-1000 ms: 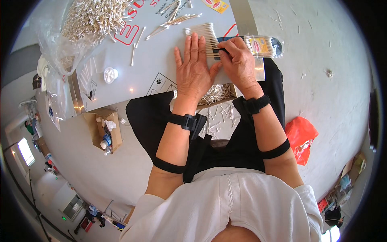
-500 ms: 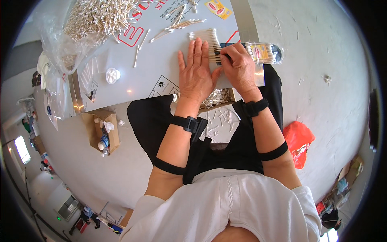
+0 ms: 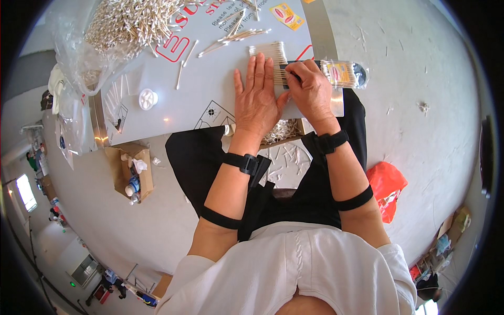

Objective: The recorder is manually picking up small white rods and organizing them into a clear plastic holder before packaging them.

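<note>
My left hand [image 3: 257, 102] lies flat with fingers stretched over a row of cotton swabs [image 3: 270, 51] on the grey printed board. White swab tips show beyond its fingertips, and more sticks show between the two hands. Close by on the right, my right hand [image 3: 311, 89] is curled, thumb and fingers pinching at a dark flat strip [image 3: 360, 75]. That strip runs beneath the hand to a clear packet of cotton swabs [image 3: 344, 73] with a yellow label. The packet juts past the board's right edge. The curled fingers partly hide their grip.
A large heap of loose swabs [image 3: 128, 23] in a clear bag fills the board's far left. Several stray swabs [image 3: 236, 37], a yellow label card [image 3: 287, 17] and a small round white container [image 3: 148, 99] lie there too. Below stand an open carton [image 3: 148, 176] and a red bag [image 3: 387, 189].
The view has shifted slightly. My right fingers sit a little lower and more curled beside the swabs; my left hand stays flat on the row.
</note>
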Tool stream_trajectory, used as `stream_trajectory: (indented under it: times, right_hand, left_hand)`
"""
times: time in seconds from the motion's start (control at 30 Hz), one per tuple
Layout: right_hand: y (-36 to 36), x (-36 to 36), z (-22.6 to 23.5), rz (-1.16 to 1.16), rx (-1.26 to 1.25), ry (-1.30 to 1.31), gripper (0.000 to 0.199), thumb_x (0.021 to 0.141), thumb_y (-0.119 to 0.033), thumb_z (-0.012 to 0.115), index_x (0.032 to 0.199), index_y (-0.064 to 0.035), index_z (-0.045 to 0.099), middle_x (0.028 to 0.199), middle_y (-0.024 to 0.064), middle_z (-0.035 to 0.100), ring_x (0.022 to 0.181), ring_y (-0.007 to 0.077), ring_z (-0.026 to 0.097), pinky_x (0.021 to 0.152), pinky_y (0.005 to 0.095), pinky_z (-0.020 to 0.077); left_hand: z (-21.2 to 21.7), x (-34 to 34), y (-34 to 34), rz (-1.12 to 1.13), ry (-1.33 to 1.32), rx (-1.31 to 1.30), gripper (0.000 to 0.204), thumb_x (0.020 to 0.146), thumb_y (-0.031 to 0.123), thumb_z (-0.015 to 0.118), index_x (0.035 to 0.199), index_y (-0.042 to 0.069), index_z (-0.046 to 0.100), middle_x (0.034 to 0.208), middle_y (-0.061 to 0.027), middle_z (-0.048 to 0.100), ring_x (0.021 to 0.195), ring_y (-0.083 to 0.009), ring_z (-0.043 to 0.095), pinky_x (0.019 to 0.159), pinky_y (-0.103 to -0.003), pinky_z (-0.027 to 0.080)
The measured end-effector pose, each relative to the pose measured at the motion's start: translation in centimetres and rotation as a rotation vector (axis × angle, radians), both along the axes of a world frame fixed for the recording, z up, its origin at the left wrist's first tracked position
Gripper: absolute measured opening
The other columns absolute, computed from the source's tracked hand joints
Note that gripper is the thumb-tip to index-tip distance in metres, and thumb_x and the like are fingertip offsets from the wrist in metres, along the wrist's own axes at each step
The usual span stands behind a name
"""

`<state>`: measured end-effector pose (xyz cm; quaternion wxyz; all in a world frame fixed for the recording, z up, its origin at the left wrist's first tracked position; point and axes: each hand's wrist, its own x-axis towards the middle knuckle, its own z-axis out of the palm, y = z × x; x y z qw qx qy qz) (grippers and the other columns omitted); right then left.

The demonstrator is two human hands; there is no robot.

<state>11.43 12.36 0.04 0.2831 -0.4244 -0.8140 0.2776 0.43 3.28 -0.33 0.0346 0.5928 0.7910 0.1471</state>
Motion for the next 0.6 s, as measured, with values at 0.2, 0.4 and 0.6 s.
stream_trajectory:
  times: [0.2,0.4,0.6]
  right_hand:
    - [0.38,-0.39,0.7,0.006,-0.031,-0.05,0.016,0.082,-0.016,0.066,0.098,-0.0129,0.071,0.088,0.0082,0.066,0.077,0.0298,0.067,0.065,0.0398,0.054]
    - [0.62,-0.43,0.63,0.023,-0.034,-0.096,0.015,0.085,-0.017,0.064,0.098,-0.0135,0.071,0.087,0.0087,0.066,0.078,0.0304,0.067,0.066,0.0405,0.054]
    - [1.0,-0.79,0.81,0.0,-0.098,-0.017,0.017,0.085,-0.017,0.064,0.099,-0.0119,0.071,0.088,0.0115,0.068,0.079,0.033,0.068,0.069,0.042,0.0543]
  left_hand:
    - [-0.02,-0.03,-0.02,-0.002,0.004,0.007,0.08,0.09,0.048,0.059,0.149,0.001,0.033,0.159,-0.0155,0.027,0.149,-0.0283,0.021,0.118,-0.056,0.014]
    - [0.09,-0.03,-0.02,-0.002,-0.026,-0.008,0.079,0.09,0.043,0.061,0.15,0.002,0.03,0.16,-0.0152,0.024,0.149,-0.0296,0.02,0.119,-0.055,0.012]
    - [0.25,-0.03,-0.12,-0.007,-0.057,-0.013,0.079,0.091,0.044,0.06,0.151,0.002,0.03,0.16,-0.0155,0.023,0.149,-0.0296,0.019,0.119,-0.055,0.011]
